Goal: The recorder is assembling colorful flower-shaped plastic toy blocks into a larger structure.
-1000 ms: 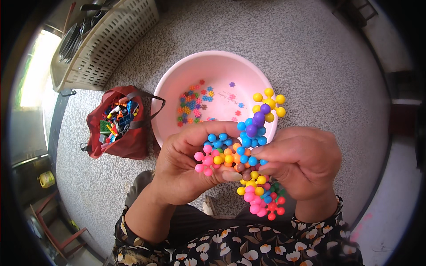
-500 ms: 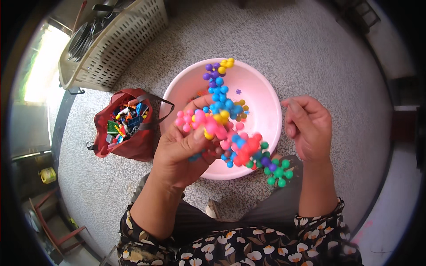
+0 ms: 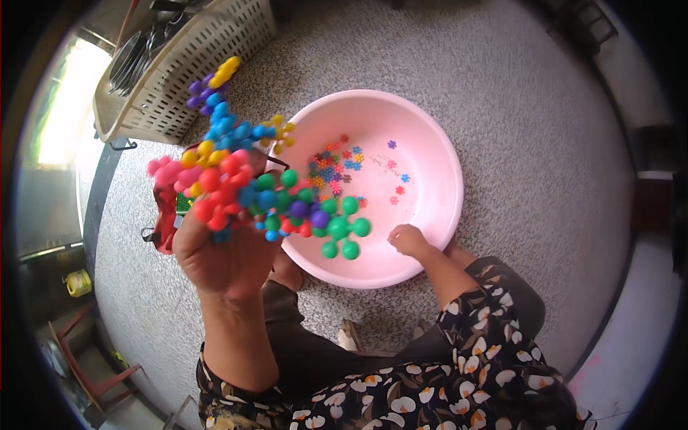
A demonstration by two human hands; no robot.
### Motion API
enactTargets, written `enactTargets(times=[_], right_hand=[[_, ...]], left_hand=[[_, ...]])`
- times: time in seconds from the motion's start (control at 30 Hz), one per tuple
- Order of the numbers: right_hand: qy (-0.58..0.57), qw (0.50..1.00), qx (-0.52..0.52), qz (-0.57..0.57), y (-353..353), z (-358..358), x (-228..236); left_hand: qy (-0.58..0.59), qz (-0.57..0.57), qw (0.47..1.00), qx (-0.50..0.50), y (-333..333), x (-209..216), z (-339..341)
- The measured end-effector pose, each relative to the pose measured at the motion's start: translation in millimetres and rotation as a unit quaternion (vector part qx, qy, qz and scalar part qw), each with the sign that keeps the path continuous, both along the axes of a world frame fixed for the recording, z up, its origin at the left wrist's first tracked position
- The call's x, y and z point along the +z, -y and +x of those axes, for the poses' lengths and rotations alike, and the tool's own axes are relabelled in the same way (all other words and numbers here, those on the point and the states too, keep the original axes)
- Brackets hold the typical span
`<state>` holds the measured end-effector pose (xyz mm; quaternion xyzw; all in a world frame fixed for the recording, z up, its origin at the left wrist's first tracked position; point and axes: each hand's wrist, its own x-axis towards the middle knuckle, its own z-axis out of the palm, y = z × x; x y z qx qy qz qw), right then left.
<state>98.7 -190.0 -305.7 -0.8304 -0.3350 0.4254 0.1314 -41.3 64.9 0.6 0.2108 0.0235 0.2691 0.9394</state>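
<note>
My left hand (image 3: 233,261) is raised and wrapped round a branching toy of linked flower-shaped connector pieces (image 3: 229,166). Its knobs are yellow, purple, blue, pink, red and green, and a green flower piece sticks out at its right end. Low over the right part of a pink basin (image 3: 436,154) is my right hand (image 3: 407,240), with its fingers curled in; whatever they hold, if anything, is hidden. Several loose flower pieces (image 3: 331,172) lie in the basin, mostly bunched on its left side, a few scattered toward the middle.
A red bag (image 3: 165,222) stands left of the basin, largely covered by my left hand and the toy. At the upper left is a cream slatted crate (image 3: 204,64) holding pans. A yellow container (image 3: 77,283) and a wooden chair (image 3: 82,358) are at the far left.
My left hand has carried the connector toy up and to the left, away from over the basin. My right hand has moved down and left, to the basin's lower right.
</note>
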Motion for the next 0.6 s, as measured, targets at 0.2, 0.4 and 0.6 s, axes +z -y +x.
enactTargets(times=[0.2,0.4,0.6], right_hand=[[-0.005,1.000,-0.027,0.011,-15,-28,-49],[0.049,0.992,0.010,0.114,-105,-25,-65],[-0.013,0.978,0.178,0.105,-164,-59,-71]], left_hand=[[-0.057,-0.028,0.998,-0.005,-13,1,-20],[-0.037,-0.106,0.994,0.003,-19,-4,-28],[-0.057,-0.136,0.989,-0.021,-17,-10,-25]])
